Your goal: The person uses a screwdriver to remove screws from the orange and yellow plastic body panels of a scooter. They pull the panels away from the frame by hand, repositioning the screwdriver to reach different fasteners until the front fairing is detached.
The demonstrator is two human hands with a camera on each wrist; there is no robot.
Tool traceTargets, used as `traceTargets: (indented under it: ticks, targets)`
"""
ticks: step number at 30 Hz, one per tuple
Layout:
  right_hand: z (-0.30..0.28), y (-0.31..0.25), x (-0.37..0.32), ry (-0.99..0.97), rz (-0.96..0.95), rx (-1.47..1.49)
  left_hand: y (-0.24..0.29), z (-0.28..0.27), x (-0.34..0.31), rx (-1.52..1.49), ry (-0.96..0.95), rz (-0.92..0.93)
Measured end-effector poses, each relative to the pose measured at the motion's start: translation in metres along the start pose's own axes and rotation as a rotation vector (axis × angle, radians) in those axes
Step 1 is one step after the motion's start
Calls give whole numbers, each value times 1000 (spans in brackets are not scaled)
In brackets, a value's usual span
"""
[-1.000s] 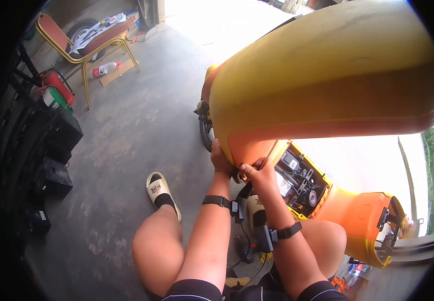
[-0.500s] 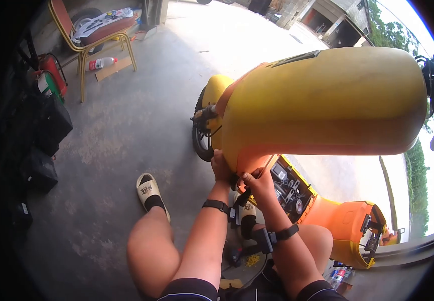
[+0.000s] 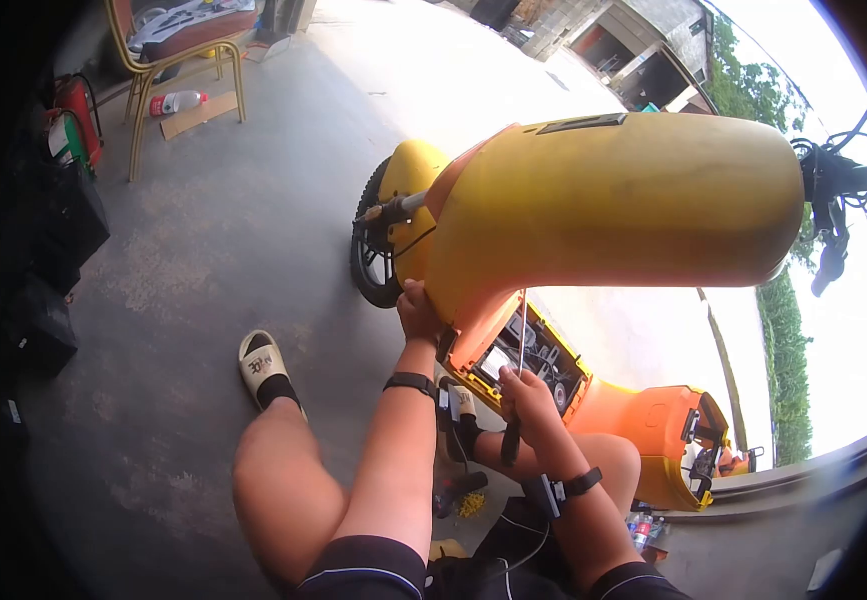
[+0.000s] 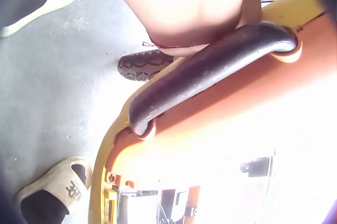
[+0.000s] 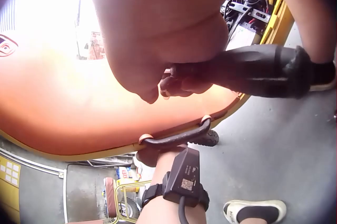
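Observation:
My right hand [image 3: 531, 398] grips a screwdriver [image 3: 510, 446], its black handle pointing down and its long metal shaft up in the head view. The handle [image 5: 263, 71] also shows large in the right wrist view. Before me stands a yellow and orange scooter [image 3: 613, 205], tilted in this view. A curved black bar [image 4: 210, 71] is fixed to its orange inner panel [image 5: 79, 113]. My left hand [image 3: 418, 312] is at the scooter's yellow edge, just behind that bar; its fingers are mostly hidden.
The scooter's open compartment [image 3: 581, 366] shows wiring and metal parts. A front wheel [image 3: 365, 255] juts out at the left. Further off stand a chair [image 3: 198, 45], a bottle [image 3: 178, 102] and a red extinguisher [image 3: 73, 110]. Black boxes [image 3: 43, 325] line the left side.
My right hand has drawn back from beside the left hand, down and right, bringing the screwdriver into plain view. The left hand stays at the scooter's edge. The head view has shifted.

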State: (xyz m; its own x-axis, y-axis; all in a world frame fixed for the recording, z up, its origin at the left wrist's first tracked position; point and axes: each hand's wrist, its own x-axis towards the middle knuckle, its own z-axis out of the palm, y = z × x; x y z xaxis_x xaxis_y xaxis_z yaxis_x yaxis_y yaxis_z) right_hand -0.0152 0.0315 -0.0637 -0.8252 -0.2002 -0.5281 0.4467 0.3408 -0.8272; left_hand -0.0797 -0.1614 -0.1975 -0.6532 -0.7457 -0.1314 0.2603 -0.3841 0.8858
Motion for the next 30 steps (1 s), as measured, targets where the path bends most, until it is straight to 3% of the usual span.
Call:
traceTargets:
  ticks: [3, 5, 6, 8, 9, 11, 12, 14, 15, 17, 21, 24, 30]
  targets:
    - [-15, -4, -23, 107, 15, 19, -3, 1, 0, -47, -36, -90]
    - [-28, 2, -26, 66, 22, 33, -1, 1, 1, 51, 9, 90]
    - [-29, 2, -30, 61, 23, 100, 3, 1, 0, 53, 8, 90]
    - [-41, 6, -33, 45, 43, 268, 13, 2, -6, -145, 21, -185]
    - [-44, 9, -32, 46, 43, 271, 13, 3, -8, -143, 19, -185]
    - [-46, 12, -29, 132, -135, 466, 7, 2, -9, 130, 85, 107]
    - [-44, 9, -30, 107, -125, 536, 8, 1, -9, 135, 86, 107]
    - [-40, 5, -32, 90, -109, 503, 6, 1, -11, -157, -56, -217]
    - [-38, 5, -31, 75, -102, 467, -5, 1, -10, -151, -47, -217]
    - [-37, 10, -27, 57, -97, 455, -28, 0, -8, -411, -134, -243]
    - [-33, 6, -22, 14, -71, 407, 8, -14, -23, -421, -208, -262]
    - [-36, 0, -19, -27, 99, 368, 2, -28, -26, -563, -146, -351]
    - [-53, -42, -25, -166, 202, 420, -7, -41, -34, -337, -149, -341]
